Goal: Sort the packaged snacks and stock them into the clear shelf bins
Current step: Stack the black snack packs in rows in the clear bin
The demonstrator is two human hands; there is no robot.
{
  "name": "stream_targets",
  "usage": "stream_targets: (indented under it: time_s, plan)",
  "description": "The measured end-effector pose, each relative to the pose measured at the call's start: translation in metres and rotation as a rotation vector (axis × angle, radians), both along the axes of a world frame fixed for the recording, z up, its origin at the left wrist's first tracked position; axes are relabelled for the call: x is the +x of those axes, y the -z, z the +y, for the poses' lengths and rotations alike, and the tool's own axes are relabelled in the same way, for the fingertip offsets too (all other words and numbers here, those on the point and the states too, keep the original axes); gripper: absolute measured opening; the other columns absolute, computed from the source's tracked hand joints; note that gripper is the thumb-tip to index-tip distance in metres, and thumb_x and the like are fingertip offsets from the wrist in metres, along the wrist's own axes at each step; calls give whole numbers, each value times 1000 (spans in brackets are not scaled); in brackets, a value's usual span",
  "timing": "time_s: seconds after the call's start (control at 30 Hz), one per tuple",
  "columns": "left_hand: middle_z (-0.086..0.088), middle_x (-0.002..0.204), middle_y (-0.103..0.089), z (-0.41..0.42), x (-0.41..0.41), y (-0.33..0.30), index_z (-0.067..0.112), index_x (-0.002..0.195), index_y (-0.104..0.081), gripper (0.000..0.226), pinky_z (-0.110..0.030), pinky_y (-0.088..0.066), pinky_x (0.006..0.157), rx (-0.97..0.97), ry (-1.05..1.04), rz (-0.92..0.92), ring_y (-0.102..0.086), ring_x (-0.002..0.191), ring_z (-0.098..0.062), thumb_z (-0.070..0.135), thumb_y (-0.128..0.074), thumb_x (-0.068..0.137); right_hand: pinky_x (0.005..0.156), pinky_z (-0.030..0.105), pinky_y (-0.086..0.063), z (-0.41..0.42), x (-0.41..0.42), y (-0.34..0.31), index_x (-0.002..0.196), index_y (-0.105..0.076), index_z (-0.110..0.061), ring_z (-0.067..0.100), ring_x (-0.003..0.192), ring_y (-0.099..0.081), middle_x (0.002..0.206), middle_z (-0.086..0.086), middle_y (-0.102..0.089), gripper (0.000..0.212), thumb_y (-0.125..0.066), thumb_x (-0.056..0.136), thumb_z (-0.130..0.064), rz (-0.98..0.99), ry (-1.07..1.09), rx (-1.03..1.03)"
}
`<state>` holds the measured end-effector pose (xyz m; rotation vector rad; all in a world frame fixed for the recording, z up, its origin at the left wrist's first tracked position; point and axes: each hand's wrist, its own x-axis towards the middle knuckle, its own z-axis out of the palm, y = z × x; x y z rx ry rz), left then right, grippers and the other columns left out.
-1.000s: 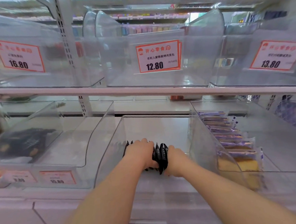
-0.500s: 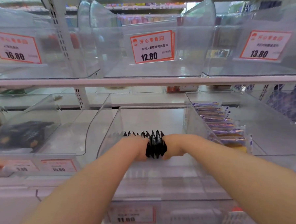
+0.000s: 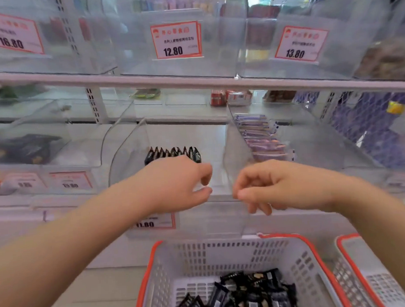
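Observation:
A row of several black snack packets (image 3: 173,153) stands upright in the middle clear bin (image 3: 126,148) on the lower shelf. My left hand (image 3: 175,183) hovers just in front of that row, fingers loosely curled, holding nothing. My right hand (image 3: 269,187) is level with it, at the bin's front right corner, also with nothing in it. Below my arms a white basket with an orange rim (image 3: 153,264) holds a loose pile of more black packets (image 3: 241,294).
The bin on the right (image 3: 317,133) holds a row of purple-wrapped packets (image 3: 259,138). The left bin (image 3: 54,128) has a dark pack. The upper-shelf bins carry price tags 16.80, 12.80 (image 3: 175,41) and 13.80. A second orange-rimmed basket (image 3: 342,242) sits at the lower right.
Both hands have let go of the black packets and drawn back out of the bin toward me. The view has tilted down, so the basket now shows.

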<state>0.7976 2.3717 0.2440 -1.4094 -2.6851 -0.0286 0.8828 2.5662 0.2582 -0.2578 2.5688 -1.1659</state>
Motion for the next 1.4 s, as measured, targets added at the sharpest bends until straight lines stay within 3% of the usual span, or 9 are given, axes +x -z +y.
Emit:
stream_targets:
  time_s: [0.07, 0.13, 0.23, 0.37, 0.53, 0.7, 0.97, 1.13, 1.4]
  plan:
    - [10, 63, -37, 3, 30, 12, 32, 97, -47, 20, -27, -29, 58, 16, 80, 0, -40, 69, -15, 48, -38, 89, 50, 17, -40, 15, 24, 20, 86, -60, -20, 7, 58, -54, 66, -7, -64, 7, -58, 90, -26, -116, -34, -3]
    - [7, 70, -50, 11, 55, 36, 29, 98, -48, 23, -28, -33, 57, -10, 155, -42, -51, 72, -19, 47, -37, 89, 55, 18, -42, 25, 41, 51, 86, -59, -19, 7, 61, -55, 65, -8, -62, 8, -56, 92, -25, -211, -52, 46]
    - [-9, 100, -62, 30, 79, 92, 19, 107, -49, 28, -35, -42, 65, -196, 199, -99, -60, 89, -32, 40, -38, 92, 64, 25, -46, 31, 58, 111, 90, -55, -16, 12, 66, -58, 69, -7, -59, 8, -56, 92, -23, -255, -15, 152]
    - [-14, 107, -62, 56, 88, 178, 11, 108, -53, 27, -39, -47, 71, -393, 170, -251, -60, 96, -35, 29, -41, 93, 60, 18, -42, 43, 71, 194, 93, -56, -17, 8, 65, -55, 71, -10, -55, 8, -56, 92, -25, -284, 115, 217]
    - [-18, 112, -59, 67, 98, 280, 6, 110, -56, 27, -37, -44, 70, -647, 66, -535, -58, 99, -35, 17, -41, 91, 73, 27, -42, 68, 97, 292, 99, -60, -14, 16, 87, -57, 99, 2, -64, 18, -54, 92, -30, -399, 313, 306]
    - [-20, 109, -61, 70, 114, 344, 1, 105, -56, 25, -36, -45, 79, -562, -111, -873, -57, 98, -34, 15, -40, 91, 78, 30, -45, 86, 119, 362, 99, -54, -16, 20, 94, -56, 108, 7, -62, 11, -50, 91, -22, -482, 237, 551]
    - [-10, 111, -61, 76, 133, 402, 11, 118, -53, 27, -32, -45, 80, -391, -328, -1115, -57, 98, -26, 17, -42, 94, 97, 35, -38, 98, 111, 411, 135, -35, -15, 25, 125, -39, 136, 7, -41, 47, -44, 90, -7, -295, 150, 710]
    - [-13, 118, -55, 86, 137, 418, 9, 124, -49, 32, -35, -45, 90, -289, -450, -1107, -54, 104, -28, 15, -41, 93, 111, 39, -24, 99, 108, 431, 144, -24, -13, 26, 139, -20, 150, 9, -24, 57, -42, 91, -5, -353, 33, 782]
    - [-6, 146, -25, 114, 139, 433, 13, 146, -20, 57, -37, -42, 98, -330, -418, -968, -30, 131, -26, 13, -42, 93, 100, 37, -33, 107, 104, 439, 136, -34, -14, 28, 125, -36, 136, 10, -39, 52, -44, 87, 0, -288, 78, 805]
